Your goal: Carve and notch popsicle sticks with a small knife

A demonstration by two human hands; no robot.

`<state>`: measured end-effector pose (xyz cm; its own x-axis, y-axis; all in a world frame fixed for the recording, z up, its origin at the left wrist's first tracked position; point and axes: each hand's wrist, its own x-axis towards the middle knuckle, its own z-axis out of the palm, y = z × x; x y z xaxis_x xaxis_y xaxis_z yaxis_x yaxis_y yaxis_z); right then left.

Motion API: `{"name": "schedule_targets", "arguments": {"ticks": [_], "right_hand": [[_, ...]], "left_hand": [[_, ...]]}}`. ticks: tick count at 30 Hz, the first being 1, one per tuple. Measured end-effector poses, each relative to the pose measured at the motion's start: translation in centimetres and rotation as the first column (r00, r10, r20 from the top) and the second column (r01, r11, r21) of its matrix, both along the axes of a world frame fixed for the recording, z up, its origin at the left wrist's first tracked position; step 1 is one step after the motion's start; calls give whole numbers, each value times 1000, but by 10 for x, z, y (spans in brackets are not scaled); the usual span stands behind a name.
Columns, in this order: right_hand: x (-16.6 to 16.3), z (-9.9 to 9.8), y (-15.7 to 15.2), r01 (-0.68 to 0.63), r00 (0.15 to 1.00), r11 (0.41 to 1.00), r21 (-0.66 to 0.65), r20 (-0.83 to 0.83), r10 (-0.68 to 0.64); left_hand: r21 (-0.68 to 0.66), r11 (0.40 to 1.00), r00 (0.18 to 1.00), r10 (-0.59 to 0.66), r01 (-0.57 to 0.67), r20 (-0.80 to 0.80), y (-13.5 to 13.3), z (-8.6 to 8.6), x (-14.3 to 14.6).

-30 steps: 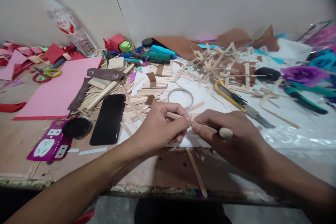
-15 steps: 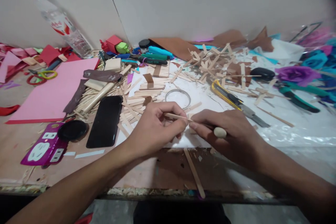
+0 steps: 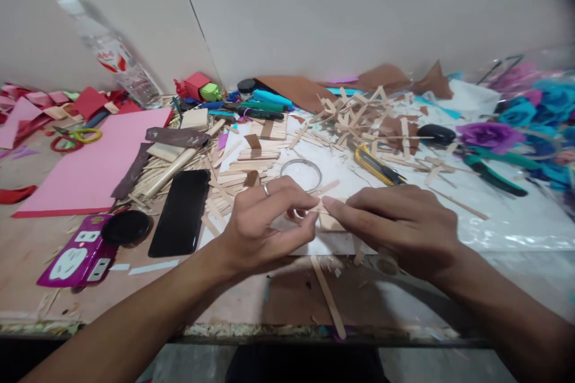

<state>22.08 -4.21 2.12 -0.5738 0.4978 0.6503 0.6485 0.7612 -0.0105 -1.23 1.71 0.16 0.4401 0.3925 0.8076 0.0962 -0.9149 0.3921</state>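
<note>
My left hand (image 3: 274,215), with a ring on one finger, is closed in a pinch on a small wooden craft stick (image 3: 320,208). The fingertips of my right hand (image 3: 404,218) meet the stick's other side. Under my right palm shows the blurred, rounded end of a wooden-handled tool (image 3: 387,263); its working end is hidden. A flat pale wooden block (image 3: 332,222) lies beneath the fingertips, on white paper. Just beyond my hands lies a metal ring (image 3: 300,175). A loose craft stick (image 3: 330,299) sticks out toward the table's front edge.
A yellow utility knife (image 3: 377,164) and green-handled pliers (image 3: 498,170) lie to the right. Piled craft sticks (image 3: 354,116) spread behind. On the left are a black phone (image 3: 179,212), a round black lid (image 3: 126,227), pink paper (image 3: 99,161), scissors (image 3: 76,137) and a leaning bottle (image 3: 117,60).
My right hand has turned palm-down, and the tool's handle end has swung lower and nearer me. The left fingers have shifted on the stick. The view has moved slightly.
</note>
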Motion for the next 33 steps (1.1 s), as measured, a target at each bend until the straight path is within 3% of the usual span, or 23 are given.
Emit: {"name": "schedule_targets", "arguments": {"ticks": [3,6,9,11,13,15,17,19,23,26,28,31,33], "right_hand": [[1,-1,1,-1,1000,1000,9,15,1],[-1,1,2,22,1000,998,-64,-1,-22],[-3,3,6,29,997,990,-140,-63,-38],[-3,3,9,24,994,983,-181,-99,-42],[-2,2,13,16,993,975,-220,-110,-41],[-1,1,16,1,994,968,-250,-108,-29],[0,0,18,-11,996,960,-280,-92,-16],[1,0,18,-12,997,956,-294,-71,-9],[7,-4,17,6,999,951,-310,-28,-15],[14,-4,19,21,1000,938,-347,-3,-24],[19,0,22,28,999,918,-395,28,-19],[23,8,26,39,994,851,-524,109,22],[26,10,27,56,986,772,-633,154,56]], "left_hand": [[-45,999,1000,-1,0,-22,-1,0,0],[-147,989,997,-23,13,-68,-2,0,-2],[-331,943,993,-70,35,-96,-4,1,-2],[-567,822,996,-85,47,-39,-6,3,0],[-775,626,995,-75,93,59,-6,6,3],[-872,464,988,-66,155,140,-6,8,5],[-902,383,979,-67,201,190,-4,9,5],[-908,356,975,-64,222,214,-2,9,5],[-906,377,981,-49,191,186,-1,8,4],[-886,453,995,-24,98,98,-1,5,4],[-812,583,1000,-30,20,4,-1,1,3],[-566,823,976,-78,-51,-201,-1,-7,3],[-437,898,946,-106,-40,-306,-2,-12,5]]}}
